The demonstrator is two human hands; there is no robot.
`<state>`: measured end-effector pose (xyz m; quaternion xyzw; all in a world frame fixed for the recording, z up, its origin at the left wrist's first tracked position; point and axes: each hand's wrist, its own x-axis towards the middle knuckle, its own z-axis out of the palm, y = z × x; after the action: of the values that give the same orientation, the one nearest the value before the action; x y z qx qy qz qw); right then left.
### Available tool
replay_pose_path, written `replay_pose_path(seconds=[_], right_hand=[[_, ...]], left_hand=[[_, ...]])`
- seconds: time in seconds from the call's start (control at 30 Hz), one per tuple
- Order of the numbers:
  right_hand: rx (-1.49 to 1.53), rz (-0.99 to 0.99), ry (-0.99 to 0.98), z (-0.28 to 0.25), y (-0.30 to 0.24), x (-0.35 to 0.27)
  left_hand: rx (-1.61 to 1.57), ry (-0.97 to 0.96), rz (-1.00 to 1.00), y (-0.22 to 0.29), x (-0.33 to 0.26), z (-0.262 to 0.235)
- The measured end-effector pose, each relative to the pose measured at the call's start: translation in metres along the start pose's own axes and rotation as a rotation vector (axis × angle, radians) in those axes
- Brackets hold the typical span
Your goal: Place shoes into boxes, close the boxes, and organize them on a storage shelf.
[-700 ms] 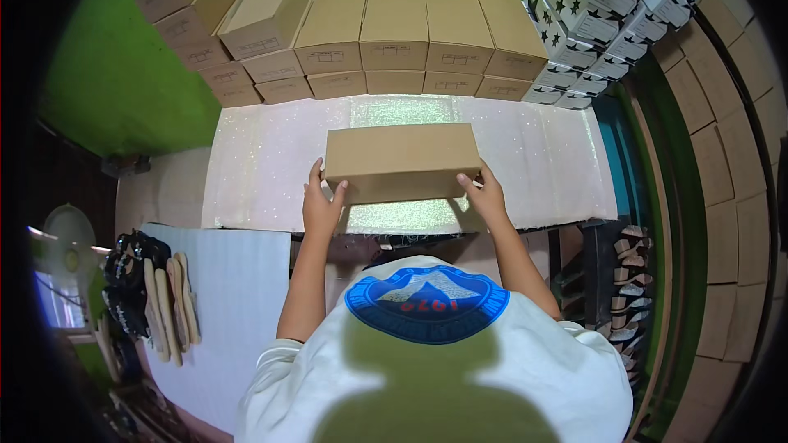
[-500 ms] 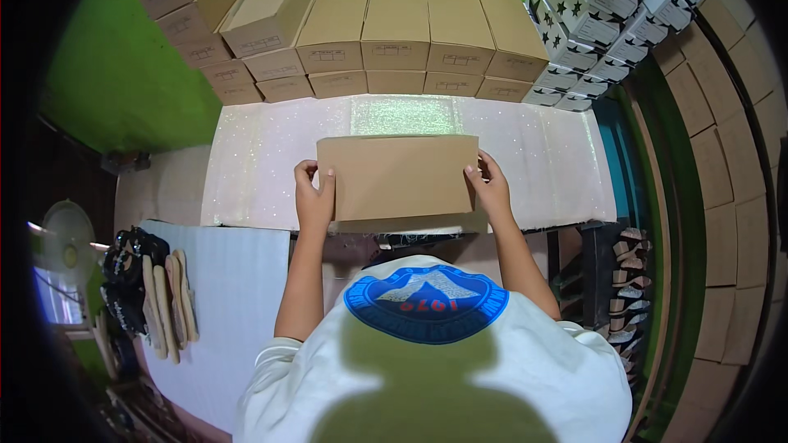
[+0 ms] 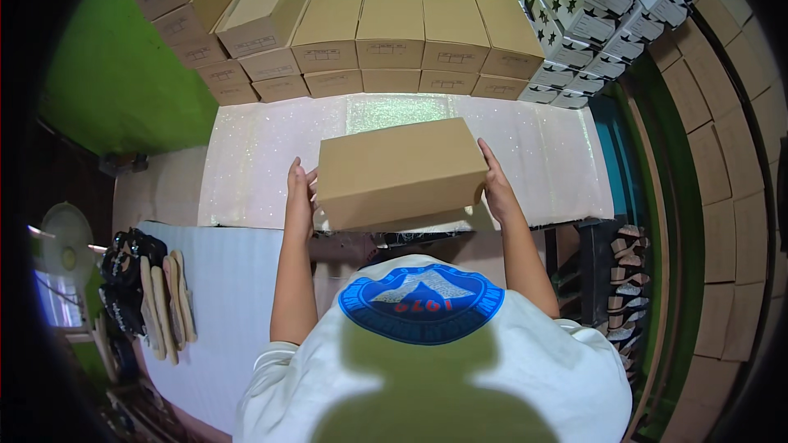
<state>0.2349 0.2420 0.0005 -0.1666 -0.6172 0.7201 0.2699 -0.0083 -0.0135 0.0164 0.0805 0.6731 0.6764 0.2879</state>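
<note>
A plain brown cardboard box (image 3: 398, 160) is held between my two hands over the near part of the glittery white table. It is closed, its top and near side show, and it tilts so that its right end sits higher and farther back. At its left end is my left hand (image 3: 301, 197), thumb up and fingers against the end, partly hidden by the box. My right hand (image 3: 497, 189) presses the right end with the fingers stretched along it. The undersides of both grips are hidden.
Stacked brown boxes (image 3: 391, 51) line the table's (image 3: 254, 143) far edge. White star-patterned boxes (image 3: 587, 20) rise at the back right. Dark shoes (image 3: 131, 258) and beige insoles (image 3: 167, 299) lie on a pale surface at left. More shoes (image 3: 628, 279) hang at right.
The box has turned from its broad face toward me to top and near side showing, its right end swinging up and away. My fingers have shifted from pinching its edges to flat against its ends.
</note>
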Motion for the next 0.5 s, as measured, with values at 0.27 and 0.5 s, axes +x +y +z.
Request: replay_pose_path(seconds=[0.27,0.5], right_hand=[[-0.193,0.073,0.032,0.010,-0.011,0.006],[-0.216,0.092,0.029,0.009,0.002,0.008]], left_hand=[[0.170,-0.158,0.303,0.003,-0.003,0.000],[0.094,-0.048,0.175,0.006,-0.003,0.006]])
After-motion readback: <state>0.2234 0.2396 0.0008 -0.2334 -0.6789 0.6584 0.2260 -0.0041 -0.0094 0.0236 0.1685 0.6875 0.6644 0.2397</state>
